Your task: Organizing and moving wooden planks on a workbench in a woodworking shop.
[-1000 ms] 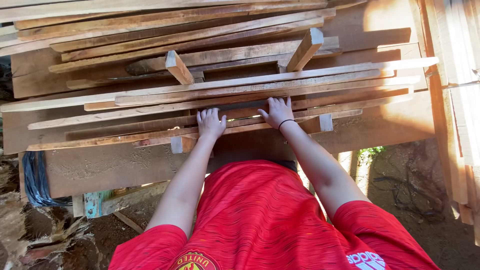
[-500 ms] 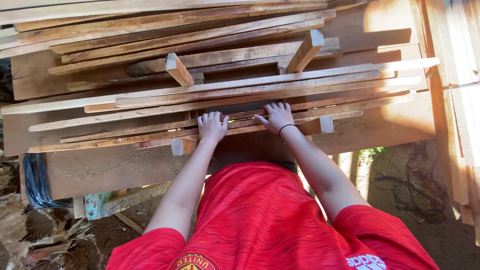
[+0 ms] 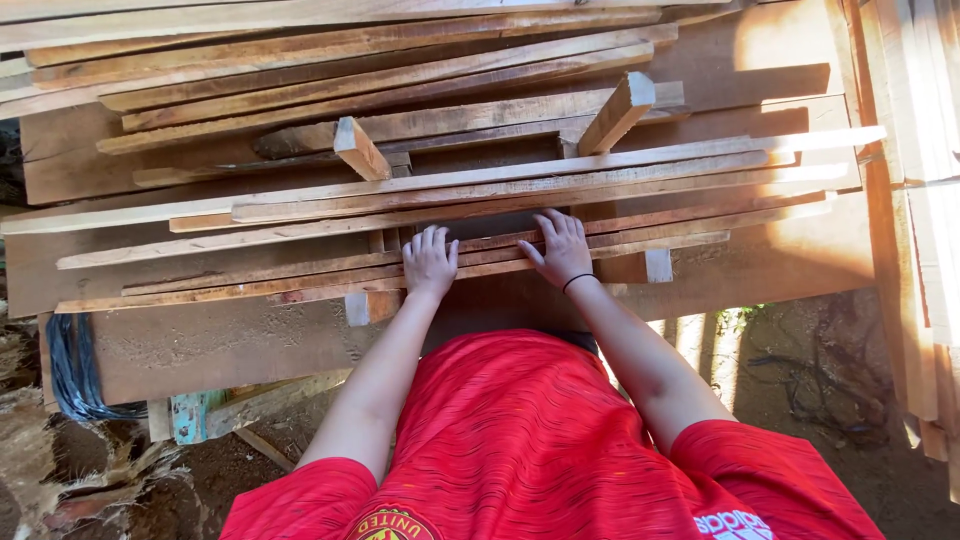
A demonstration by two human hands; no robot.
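Wood fills your view: long thin slats lie crosswise in a stack on a broad plank table, with two short blocks sticking up behind them. Your left hand rests flat on the nearest slats, fingers spread, grip open. Your right hand lies just beside it, also flat and open, a dark band at the wrist. A black cable bundle hangs at the table's left end.

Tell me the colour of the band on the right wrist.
Black, a thin wristband just below the right hand, seen in the head view.
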